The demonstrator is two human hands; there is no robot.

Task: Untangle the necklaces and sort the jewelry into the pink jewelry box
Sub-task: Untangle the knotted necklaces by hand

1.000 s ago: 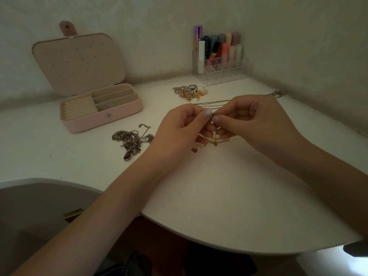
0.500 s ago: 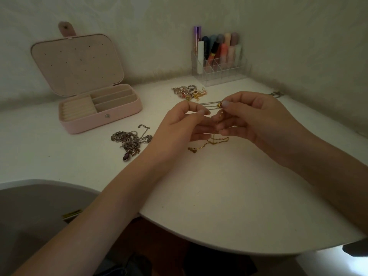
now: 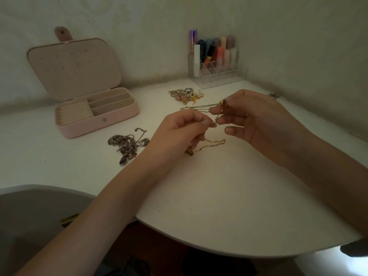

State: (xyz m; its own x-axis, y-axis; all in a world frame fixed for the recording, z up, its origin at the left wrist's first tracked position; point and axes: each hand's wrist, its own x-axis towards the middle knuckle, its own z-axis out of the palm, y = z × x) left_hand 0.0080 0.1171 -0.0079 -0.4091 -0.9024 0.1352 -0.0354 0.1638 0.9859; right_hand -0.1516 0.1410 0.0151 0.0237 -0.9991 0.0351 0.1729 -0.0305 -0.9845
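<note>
Thin gold necklace chains [image 3: 201,106] hang between both hands above the white table. My right hand [image 3: 254,118] pinches a gold clasp end between thumb and forefinger. My left hand [image 3: 179,132] pinches another part of the chains near its fingertips, and a gold length [image 3: 211,144] trails onto the table below. The pink jewelry box [image 3: 117,118] stands open at the back left, its compartments bare. A tangle of silver necklaces with a dark pendant [image 3: 127,145] lies left of my left wrist.
A heap of rings and earrings [image 3: 186,95] lies behind the hands. A clear organizer with lipsticks [image 3: 216,72] stands in the back corner. A small silver piece [image 3: 273,95] lies by the right wall. The table's curved front edge [image 3: 219,250] runs close to me.
My hands have drawn apart. The right hand lifted the clasp end up and to the right, stretching the chains; the left stayed lower with more chain resting on the table.
</note>
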